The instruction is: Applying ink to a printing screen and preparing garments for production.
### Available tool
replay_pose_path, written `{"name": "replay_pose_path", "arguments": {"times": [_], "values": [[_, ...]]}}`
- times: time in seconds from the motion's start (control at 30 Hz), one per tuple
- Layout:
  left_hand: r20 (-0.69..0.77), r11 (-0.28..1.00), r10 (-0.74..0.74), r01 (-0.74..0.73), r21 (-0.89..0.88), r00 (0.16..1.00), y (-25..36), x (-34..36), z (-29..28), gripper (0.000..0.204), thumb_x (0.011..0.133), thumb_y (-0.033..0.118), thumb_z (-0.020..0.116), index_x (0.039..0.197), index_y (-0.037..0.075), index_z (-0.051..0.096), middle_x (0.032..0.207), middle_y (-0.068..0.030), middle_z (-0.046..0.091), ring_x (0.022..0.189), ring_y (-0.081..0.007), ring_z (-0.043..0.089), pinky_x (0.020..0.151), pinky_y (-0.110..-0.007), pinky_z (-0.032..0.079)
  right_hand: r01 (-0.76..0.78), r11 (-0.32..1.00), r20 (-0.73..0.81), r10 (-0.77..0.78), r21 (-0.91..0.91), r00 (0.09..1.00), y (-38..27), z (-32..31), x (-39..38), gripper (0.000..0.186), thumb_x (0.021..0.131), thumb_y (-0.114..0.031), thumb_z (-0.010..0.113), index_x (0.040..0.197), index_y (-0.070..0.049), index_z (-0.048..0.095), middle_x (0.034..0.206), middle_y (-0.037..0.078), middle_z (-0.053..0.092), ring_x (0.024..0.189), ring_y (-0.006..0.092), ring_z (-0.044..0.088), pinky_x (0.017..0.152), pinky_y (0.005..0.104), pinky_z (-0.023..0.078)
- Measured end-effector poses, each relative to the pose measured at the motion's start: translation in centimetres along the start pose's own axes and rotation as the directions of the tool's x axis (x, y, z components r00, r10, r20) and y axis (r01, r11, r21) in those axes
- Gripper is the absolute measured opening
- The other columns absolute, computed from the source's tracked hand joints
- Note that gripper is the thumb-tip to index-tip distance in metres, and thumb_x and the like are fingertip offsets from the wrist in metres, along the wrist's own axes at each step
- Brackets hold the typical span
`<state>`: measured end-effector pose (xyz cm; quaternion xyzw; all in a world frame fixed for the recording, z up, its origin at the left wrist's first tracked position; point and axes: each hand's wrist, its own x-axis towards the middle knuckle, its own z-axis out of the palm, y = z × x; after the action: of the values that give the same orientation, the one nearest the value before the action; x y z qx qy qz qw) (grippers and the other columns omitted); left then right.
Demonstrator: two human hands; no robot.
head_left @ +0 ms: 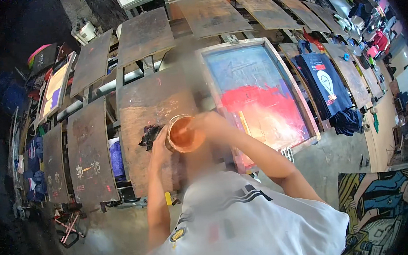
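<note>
My left hand [160, 146] is wrapped round the side of a round tub [171, 140] whose inside shows orange. The tub is tilted so that I look into its mouth, above a brown-stained board [149, 100]. Over the tub's right rim reaches my right hand [211, 127]; its fingers are smeared, and what they hold, if anything, cannot be made out. A crumpled dark rag [150, 136] lies on the board beside my left hand. To the right rests a wooden-framed printing screen [253, 83], its mesh smeared with red and pink ink.
More flat boards [91, 151] stand in rows left and beyond. A dark printed tote bag [324, 83] hangs over a board at the right. A purple container [116, 158] sits between boards on the left. A painted panel [380, 204] is at lower right, near the concrete floor [312, 162].
</note>
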<state>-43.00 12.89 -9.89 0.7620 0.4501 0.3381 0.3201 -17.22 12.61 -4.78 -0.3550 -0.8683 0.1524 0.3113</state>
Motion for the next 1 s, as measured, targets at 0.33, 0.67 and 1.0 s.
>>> {"name": "replay_pose_path", "arguments": {"times": [0.33,0.67,1.0], "values": [[-0.014,0.998,0.060,-0.061,-0.034,0.998,0.4,0.1,0.2,0.079,0.067,0.000,0.082,0.140,0.004,0.051,0.142,-0.0138,0.055,0.131,-0.0264,0.052,0.108,-0.035,0.042,-0.053,0.997,-0.003,0.053,-0.053,0.999,-1.0,-1.0,-0.2,0.020,0.080,-0.010,0.060,0.095,-0.006,0.072,0.091,0.011,0.068,0.085,0.0310,0.067,0.075,0.0423,0.054],[0.024,0.996,0.063,-0.064,0.056,0.998,1.0,-0.1,0.4,0.088,0.063,0.003,0.085,0.143,0.006,0.048,0.143,-0.0153,0.053,0.129,-0.0333,0.052,0.108,-0.039,0.044,-0.097,0.995,-0.093,0.097,-0.004,0.991,-0.3,-0.5,-2.3,0.020,0.081,-0.009,0.060,0.097,-0.005,0.071,0.093,0.013,0.069,0.086,0.0341,0.066,0.077,0.0434,0.054],[-0.010,0.986,0.115,-0.113,0.124,0.993,1.3,-0.2,1.4,0.092,0.058,0.001,0.087,0.142,0.005,0.049,0.143,-0.0149,0.052,0.130,-0.0321,0.051,0.109,-0.039,0.044,-0.209,0.967,-0.144,0.188,-0.145,0.972,-1.7,-0.3,-3.8,0.023,0.081,-0.007,0.060,0.101,-0.002,0.072,0.100,0.014,0.071,0.094,0.0322,0.067,0.083,0.0409,0.054]]}}
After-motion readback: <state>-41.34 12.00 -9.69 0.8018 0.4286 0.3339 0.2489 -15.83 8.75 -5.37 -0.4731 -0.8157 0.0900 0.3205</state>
